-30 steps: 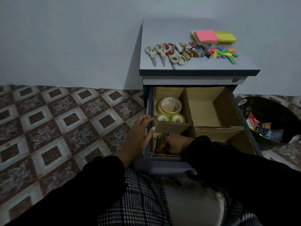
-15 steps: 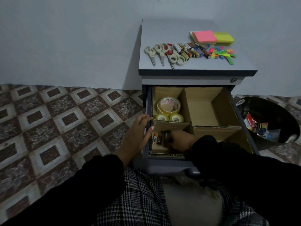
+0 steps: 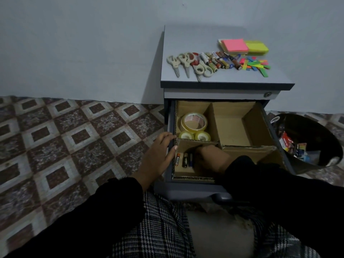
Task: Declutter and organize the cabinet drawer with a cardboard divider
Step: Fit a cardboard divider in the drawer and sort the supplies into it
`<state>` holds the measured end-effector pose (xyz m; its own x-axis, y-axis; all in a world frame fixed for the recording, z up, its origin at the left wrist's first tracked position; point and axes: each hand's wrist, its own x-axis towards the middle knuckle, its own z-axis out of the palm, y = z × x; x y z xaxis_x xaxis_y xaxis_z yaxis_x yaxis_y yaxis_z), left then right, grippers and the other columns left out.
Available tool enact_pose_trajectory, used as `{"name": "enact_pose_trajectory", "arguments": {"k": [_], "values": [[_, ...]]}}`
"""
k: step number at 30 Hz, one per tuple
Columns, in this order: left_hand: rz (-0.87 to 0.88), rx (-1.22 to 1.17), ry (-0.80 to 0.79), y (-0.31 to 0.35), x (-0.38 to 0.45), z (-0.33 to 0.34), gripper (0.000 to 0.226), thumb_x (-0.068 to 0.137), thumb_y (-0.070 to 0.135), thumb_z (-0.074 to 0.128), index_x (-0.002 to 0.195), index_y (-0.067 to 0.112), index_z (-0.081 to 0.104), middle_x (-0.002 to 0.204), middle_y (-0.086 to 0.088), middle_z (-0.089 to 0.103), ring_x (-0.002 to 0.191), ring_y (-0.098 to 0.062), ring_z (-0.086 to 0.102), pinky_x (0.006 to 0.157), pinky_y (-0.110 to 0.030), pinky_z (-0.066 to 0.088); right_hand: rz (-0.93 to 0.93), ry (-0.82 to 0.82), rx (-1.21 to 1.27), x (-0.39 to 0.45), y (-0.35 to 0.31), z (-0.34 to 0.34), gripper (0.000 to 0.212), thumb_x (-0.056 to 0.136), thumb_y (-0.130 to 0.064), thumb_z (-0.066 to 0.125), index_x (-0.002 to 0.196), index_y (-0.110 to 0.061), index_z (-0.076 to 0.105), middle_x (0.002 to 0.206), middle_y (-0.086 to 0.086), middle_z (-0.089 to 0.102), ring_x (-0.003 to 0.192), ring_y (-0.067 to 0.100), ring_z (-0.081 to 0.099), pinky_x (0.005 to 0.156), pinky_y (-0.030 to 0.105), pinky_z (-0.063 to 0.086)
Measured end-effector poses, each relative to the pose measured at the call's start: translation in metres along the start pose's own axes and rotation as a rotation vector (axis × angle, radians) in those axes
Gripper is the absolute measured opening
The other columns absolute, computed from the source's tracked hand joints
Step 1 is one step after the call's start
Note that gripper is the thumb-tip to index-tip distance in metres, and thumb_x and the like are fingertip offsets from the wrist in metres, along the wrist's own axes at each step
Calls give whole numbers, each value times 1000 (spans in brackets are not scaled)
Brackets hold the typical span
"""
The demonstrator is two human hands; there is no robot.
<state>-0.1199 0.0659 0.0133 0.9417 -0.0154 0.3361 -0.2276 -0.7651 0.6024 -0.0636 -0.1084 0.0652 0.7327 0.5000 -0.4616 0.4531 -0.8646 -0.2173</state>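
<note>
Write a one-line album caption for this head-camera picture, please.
Right hand lays batteries in a cardboard divider compartment; left hand rests on the drawer edge.

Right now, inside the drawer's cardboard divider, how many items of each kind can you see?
Tape rolls: 3 (one large, two small), in the rear left compartment
Batteries: 3 in view, in the front left compartment; the right hand may hide more
Total: 6 visible
</note>
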Motion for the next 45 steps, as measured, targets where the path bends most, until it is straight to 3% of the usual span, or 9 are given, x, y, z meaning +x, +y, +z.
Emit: {"name": "enact_pose_trajectory", "arguments": {"k": [9, 14, 18, 21, 24, 26, 28, 33, 45], "values": [[3, -5, 8, 1, 0, 0, 38, 97, 25, 45, 131, 7, 49, 135, -7, 41, 124, -14, 41, 96, -16, 31, 210, -89, 394, 8, -6, 1, 36, 94, -18, 50, 128, -6, 52, 131, 13, 53, 120, 26, 49, 100, 33, 41], [-9, 7, 10, 1, 1, 0, 36, 97, 21, 48, 131, 8, 50, 136, -7, 42, 125, -15, 41, 93, -13, 30, 238, -11, 662, 3, -8, -2, 29, 94, -13, 49, 121, -5, 56, 118, 11, 58, 93, 16, 53, 78, 22, 41], [-6, 13, 11, 2, 1, 0, 36, 97, 21, 48, 131, 8, 50, 136, -7, 42, 124, -15, 42, 93, -13, 30, 295, -13, 695, 4, -7, 3, 31, 95, -14, 49, 123, -5, 55, 128, 12, 54, 117, 25, 50, 93, 26, 38], [-11, 15, 12, 1, 1, 0, 37, 97, 22, 47, 131, 9, 50, 136, -7, 42, 125, -15, 41, 92, -13, 30, 343, -41, 773, 7, -9, 12, 33, 94, -17, 50, 124, -4, 55, 127, 13, 56, 108, 23, 53, 93, 28, 41], [-4, 13, 19, 1, 0, 0, 37, 97, 22, 47, 131, 8, 50, 136, -7, 42, 124, -15, 42, 91, -13, 31, 319, -30, 840, 11, -8, 20, 26, 94, -13, 51, 117, -3, 58, 114, 8, 60, 107, 22, 54, 95, 27, 41], [8, 13, 21, 0, 0, 1, 36, 97, 22, 47, 131, 8, 50, 135, -7, 42, 123, -15, 43, 90, -13, 31, 350, -15, 906, 11, -7, 21, 10, 92, -8, 52, 99, -7, 60, 94, 3, 57, 89, 18, 54, 81, 25, 44], [8, 9, 19, -1, 1, 2, 36, 97, 22, 47, 131, 8, 50, 135, -7, 42, 123, -15, 43, 92, -14, 31, 404, -35, 1013, 13, -5, 23, 12, 91, -3, 52, 82, -11, 54, 80, 6, 55, 72, 19, 53, 69, 30, 47], [18, -6, 19, -3, 1, 3, 38, 97, 25, 45, 130, 6, 50, 134, -8, 42, 122, -14, 42, 91, -9, 27, 516, -41, 1289, 19, -6, 26, 14, 94, 4, 40, 99, -4, 50, 79, 16, 56, 65, 26, 56, 64, 37, 51], [51, -38, 36, -5, 1, 4, 52, 93, 40, 35, 128, 5, 51, 130, -7, 44, 115, 0, 37, 91, -10, 31, 464, -56, 1369, 29, -14, 35, 25, 97, 0, 32, 118, -5, 45, 81, 16, 52, 64, 24, 52, 63, 34, 49]]}}
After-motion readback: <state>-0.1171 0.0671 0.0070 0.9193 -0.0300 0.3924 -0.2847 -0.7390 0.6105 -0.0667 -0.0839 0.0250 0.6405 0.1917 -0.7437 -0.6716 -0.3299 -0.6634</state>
